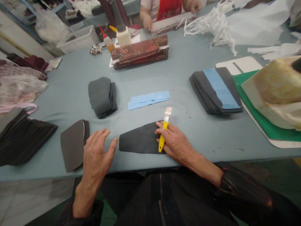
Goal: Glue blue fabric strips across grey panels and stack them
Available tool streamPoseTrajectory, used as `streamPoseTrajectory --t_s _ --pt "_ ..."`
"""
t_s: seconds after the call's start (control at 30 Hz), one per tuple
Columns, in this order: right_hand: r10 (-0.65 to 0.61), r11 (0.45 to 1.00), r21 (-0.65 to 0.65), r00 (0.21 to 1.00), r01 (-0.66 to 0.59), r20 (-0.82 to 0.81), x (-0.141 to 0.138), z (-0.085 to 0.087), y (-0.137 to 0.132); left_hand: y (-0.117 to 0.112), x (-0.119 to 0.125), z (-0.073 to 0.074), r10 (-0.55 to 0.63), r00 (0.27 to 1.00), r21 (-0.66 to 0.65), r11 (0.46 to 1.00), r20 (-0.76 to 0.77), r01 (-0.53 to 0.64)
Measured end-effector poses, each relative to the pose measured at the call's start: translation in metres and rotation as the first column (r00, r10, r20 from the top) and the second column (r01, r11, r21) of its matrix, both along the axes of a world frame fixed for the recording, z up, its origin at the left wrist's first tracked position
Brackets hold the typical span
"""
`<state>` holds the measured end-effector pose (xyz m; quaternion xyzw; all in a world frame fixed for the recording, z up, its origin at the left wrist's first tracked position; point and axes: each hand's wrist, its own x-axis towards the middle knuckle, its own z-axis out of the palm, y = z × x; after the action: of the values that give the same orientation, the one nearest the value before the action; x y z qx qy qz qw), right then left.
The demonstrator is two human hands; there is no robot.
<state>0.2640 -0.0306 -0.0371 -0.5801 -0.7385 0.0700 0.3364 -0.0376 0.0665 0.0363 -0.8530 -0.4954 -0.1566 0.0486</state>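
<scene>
My right hand [175,141] grips a small brush with a yellow handle [164,133], bristles pointing away from me. It rests on the right end of a dark tapered fabric piece [138,142] lying flat near the table's front edge. My left hand [97,153] lies open, fingers spread, just left of that piece and touching nothing else. A grey tapered piece [72,144] lies beside its left side. Light blue strips [148,99] lie a little beyond the dark piece.
A folded grey cloth [102,96] sits mid-table. A stack of dark pieces topped by a blue strip [217,91] is at the right, beside a green mat [258,121]. Glue bottles [122,33] and patterned boards [141,51] stand farther back. Another person's hands [148,22] work opposite.
</scene>
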Motion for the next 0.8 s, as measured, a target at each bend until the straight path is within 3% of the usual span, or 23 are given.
streamPoseTrajectory --t_s 0.1,0.27,0.4,0.6,0.8 --pt "0.0 1.0 0.005 1.0 0.0 0.014 0.0 0.0 0.0 0.006 0.01 -0.004 -0.062 0.997 -0.066 0.996 -0.043 0.059" --pt "-0.018 1.0 0.003 1.0 0.018 -0.001 -0.001 0.0 -0.001 0.037 0.043 -0.014 -0.174 0.972 -0.19 0.971 -0.157 0.143" --pt "-0.021 1.0 0.0 1.0 0.021 -0.003 -0.002 0.002 -0.001 0.054 0.054 -0.01 -0.205 0.939 -0.236 0.962 -0.277 0.14" --pt "-0.012 0.999 -0.032 0.999 0.011 -0.033 -0.001 0.004 -0.002 0.053 0.057 0.001 -0.22 0.883 -0.257 0.959 -0.414 0.118" --pt "-0.018 0.999 -0.033 1.0 0.017 -0.021 0.0 0.003 -0.002 0.05 0.063 0.001 -0.222 0.845 -0.254 0.961 -0.486 0.106"
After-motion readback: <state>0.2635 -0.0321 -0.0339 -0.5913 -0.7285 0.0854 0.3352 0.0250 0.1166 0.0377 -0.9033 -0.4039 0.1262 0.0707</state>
